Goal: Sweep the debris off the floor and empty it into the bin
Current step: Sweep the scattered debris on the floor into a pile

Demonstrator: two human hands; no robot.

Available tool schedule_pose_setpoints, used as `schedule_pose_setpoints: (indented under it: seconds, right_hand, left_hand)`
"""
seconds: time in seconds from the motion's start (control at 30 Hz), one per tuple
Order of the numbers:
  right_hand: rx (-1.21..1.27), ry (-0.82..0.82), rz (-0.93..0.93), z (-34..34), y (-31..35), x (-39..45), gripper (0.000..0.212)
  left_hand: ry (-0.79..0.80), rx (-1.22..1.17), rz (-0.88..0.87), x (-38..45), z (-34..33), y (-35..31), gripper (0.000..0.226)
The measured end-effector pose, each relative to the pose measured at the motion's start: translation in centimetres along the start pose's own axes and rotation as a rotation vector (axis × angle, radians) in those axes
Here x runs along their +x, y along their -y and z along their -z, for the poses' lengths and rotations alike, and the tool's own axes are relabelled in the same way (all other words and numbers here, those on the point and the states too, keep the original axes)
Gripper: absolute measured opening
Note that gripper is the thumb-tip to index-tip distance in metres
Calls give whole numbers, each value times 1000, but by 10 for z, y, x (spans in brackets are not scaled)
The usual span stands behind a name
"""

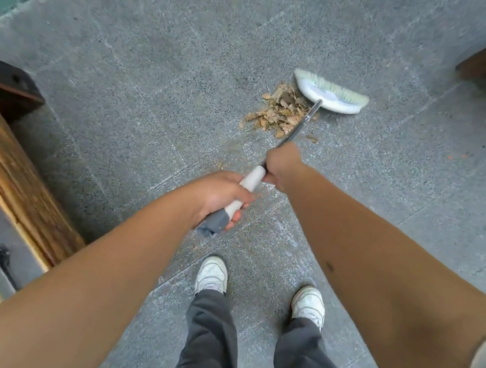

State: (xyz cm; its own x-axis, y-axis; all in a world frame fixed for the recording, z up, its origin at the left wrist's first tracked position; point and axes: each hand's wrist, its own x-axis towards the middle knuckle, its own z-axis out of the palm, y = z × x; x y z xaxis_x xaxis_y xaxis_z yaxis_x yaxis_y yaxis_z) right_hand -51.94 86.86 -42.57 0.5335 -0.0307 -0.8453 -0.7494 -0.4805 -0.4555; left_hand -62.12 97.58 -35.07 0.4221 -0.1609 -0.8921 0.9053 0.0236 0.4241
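1. Both hands are gripping the broom point(297, 126): the left hand point(221, 195) is wrapping the white grip at the handle's near end, and the right hand point(281, 167) is closing round the metal shaft just beyond it.
2. Beyond the hands, the broom head point(329, 93) is resting on the floor point(156, 79), touching the far right edge of the leaves point(279, 110).
3. Those leaves are lying in a loose pile, looking dry and very light, so gentle strokes are probably called for; a few are straying just beside the pile.
4. Bristles are looking soft and springy; the shaft is looking stiff and smooth, so the padded grip is likely the surest hold.
5. No bin or dustpan is showing.
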Motion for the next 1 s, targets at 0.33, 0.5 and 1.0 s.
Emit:
schedule_pose_setpoints:
  seconds: [0.33, 0.5, 1.0]
  right_hand:
    - [-170, -56, 245, -27, 5, -71, 31]
    - [121, 329, 102, -31, 19, -87, 38]
    - [149, 924, -302, 87, -38, -85, 52]
  left_hand:
    - [-120, -159, -152, -83, -10, 36, 35]
    - [-220, -500, -246, -81, -50, 38, 21]
    - [-433, -772, 81, 65, -42, 14, 20]
